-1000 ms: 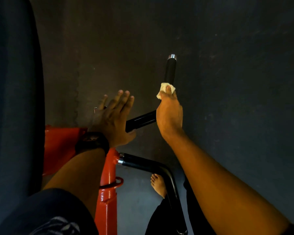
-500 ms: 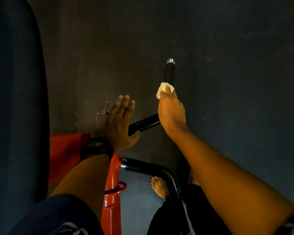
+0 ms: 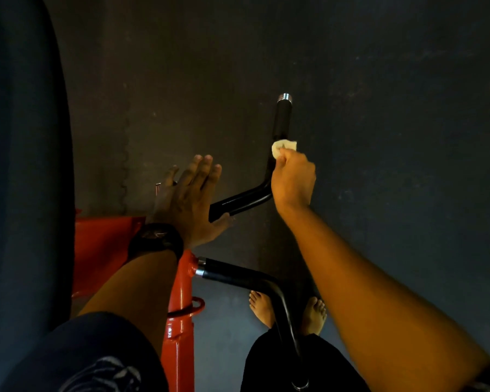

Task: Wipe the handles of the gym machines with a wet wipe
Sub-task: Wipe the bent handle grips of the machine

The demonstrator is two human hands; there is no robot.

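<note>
Mid-wipe on the far handle (image 3: 282, 120) at 1 o'clock: my right hand (image 3: 293, 179) pinches the wet wipe (image 3: 283, 147) against it below the grip, left hand (image 3: 190, 202) flat-fingered at 9 o'clock; next stroke probably runs up toward the chrome cap (image 3: 284, 96).

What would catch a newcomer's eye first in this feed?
The pale wet wipe, gripped by the right hand against the bent black handle at centre, stands out from the dark floor. Left of it the left hand is spread open, and the bright red frame rises from the bottom edge.
</note>
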